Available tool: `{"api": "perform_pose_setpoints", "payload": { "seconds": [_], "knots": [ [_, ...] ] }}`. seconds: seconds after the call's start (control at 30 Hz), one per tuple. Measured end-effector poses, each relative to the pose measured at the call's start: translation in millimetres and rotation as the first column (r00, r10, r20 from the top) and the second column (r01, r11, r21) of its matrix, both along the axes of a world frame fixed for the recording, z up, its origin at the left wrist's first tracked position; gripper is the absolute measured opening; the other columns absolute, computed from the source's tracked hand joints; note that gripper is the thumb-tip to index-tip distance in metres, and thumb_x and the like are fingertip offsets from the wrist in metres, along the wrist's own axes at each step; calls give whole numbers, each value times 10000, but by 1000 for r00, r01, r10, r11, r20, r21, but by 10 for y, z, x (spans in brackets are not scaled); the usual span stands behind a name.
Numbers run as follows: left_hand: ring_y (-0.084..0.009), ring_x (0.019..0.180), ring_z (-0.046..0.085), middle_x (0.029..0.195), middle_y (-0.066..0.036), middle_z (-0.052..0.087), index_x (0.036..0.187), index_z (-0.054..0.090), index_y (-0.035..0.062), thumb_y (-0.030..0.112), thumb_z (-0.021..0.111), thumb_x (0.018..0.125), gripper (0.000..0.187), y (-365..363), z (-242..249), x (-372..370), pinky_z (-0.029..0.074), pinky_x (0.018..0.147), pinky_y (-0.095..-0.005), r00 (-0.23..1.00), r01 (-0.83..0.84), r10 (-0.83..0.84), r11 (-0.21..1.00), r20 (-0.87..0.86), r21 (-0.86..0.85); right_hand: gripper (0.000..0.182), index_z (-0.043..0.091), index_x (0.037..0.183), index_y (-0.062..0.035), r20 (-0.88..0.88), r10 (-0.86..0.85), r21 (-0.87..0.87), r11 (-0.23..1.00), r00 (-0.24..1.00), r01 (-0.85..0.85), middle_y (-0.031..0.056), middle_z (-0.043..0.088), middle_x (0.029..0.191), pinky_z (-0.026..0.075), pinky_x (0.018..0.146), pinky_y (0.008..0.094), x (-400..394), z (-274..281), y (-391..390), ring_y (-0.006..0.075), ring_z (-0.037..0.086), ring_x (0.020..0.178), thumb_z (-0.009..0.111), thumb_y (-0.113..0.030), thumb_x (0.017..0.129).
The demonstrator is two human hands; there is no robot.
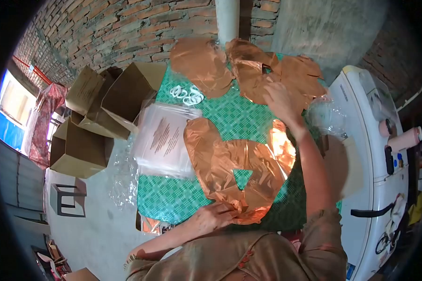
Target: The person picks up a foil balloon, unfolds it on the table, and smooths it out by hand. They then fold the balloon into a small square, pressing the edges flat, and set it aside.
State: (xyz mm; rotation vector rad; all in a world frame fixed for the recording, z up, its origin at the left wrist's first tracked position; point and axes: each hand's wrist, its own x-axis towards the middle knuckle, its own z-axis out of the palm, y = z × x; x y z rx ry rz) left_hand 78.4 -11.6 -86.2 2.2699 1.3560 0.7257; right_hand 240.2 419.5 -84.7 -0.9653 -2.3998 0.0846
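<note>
A flat copper-coloured sheet that looks like an uninflated foil balloon (241,154), with a triangular hole, lies near me on the green patterned tablecloth (166,194). My left hand (214,216) is closed on its near edge, where the foil is crumpled. Stretched to the far side, my right hand (280,100) has bent fingers on a second foil balloon (248,65) with a dark opening in it; the fingertips seem to pinch the foil. Beside that one lies another foil balloon (199,63). A stack of clear printed plastic bags (166,138) sits left of the near balloon.
White rings or loops (186,95) lie behind the bags. Open cardboard boxes (82,147) stand at the left. Crumpled clear plastic (330,114) lies at the right table edge, next to a white appliance (356,107). A white pipe (227,21) runs down the brick wall behind.
</note>
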Motion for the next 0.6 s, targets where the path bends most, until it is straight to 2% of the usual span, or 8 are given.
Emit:
{"api": "perform_pose_setpoints", "payload": {
  "seconds": [0.03, 0.13, 0.2, 0.27, 0.4, 0.47, 0.6],
  "knots": [
    [-262, 1108, 738, 1268, -73, 735, 1294, 739, 105, 187, 794, 907, 400, -39, -34, 4, 635, 940, -373, 1000, 10, -10, 1000, -22, 3, 309, 691, 1256, -90, -11, -14, 41, 999, 1000, 14, 125, 650, 1355, 438, 1072, 556, 104, 80, -154, 343, 547, 1348, 618, -259, 1008],
    [-267, 1116, 736, 1267, -79, 731, 1318, 727, 91, 195, 812, 889, 449, -112, -123, 6, 631, 947, -368, 997, 24, -24, 1000, -75, 4, 277, 688, 1230, -55, -109, 95, 242, 968, 990, -66, 136, 692, 1235, 475, 1029, 521, 388, 354, -781, 366, 617, 1226, 672, -120, 961],
    [-270, 1133, 730, 1270, -83, 726, 1339, 714, 78, 198, 824, 876, 491, -177, -217, 13, 628, 953, -365, 996, -1, 0, 1000, -89, -19, 287, 697, 1190, -14, -205, 153, 332, 940, 967, -78, 134, 708, 1156, 508, 1004, 487, 452, 726, -1518, 362, 656, 1119, 705, -7, 903],
    [-269, 1153, 721, 1294, -86, 713, 1364, 695, 69, 205, 822, 882, 517, -215, -240, -1, 623, 967, -366, 993, 6, -11, 999, -117, -41, 277, 711, 1155, -1, -151, 117, 301, 951, 982, -67, 134, 704, 1157, 527, 978, 486, 544, 954, -2008, 348, 657, 1093, 700, 37, 881],
    [-275, 1194, 701, 1343, -103, 684, 1399, 669, 58, 248, 814, 908, 546, -226, -330, -28, 609, 997, -379, 982, 53, -47, 998, -181, 24, 260, 721, 1151, -7, -183, 69, 275, 961, 981, -16, 125, 712, 1156, 541, 969, 465, 802, 1197, -2375, 337, 668, 1077, 716, 11, 891],
    [-291, 1207, 691, 1353, -118, 677, 1421, 648, 50, 266, 803, 926, 562, -228, -215, -4, 593, 1026, -392, 995, 36, -46, 994, -92, -103, 240, 722, 1136, -16, -220, 94, 272, 962, 971, -31, 121, 713, 1136, 550, 958, 452, 786, 1263, -2345, 331, 671, 1069, 740, -18, 897],
    [-328, 1245, 663, 1374, -146, 665, 1447, 616, 39, 272, 788, 945, 579, -191, -12, -39, 566, 1066, -417, 997, 36, -52, 967, -55, -253, 323, 699, 1226, -48, -14, 135, 123, 984, 991, -132, 119, 693, 1186, 546, 964, 436, 375, 944, -1672, 321, 654, 1146, 767, -172, 936]
  ]
}}
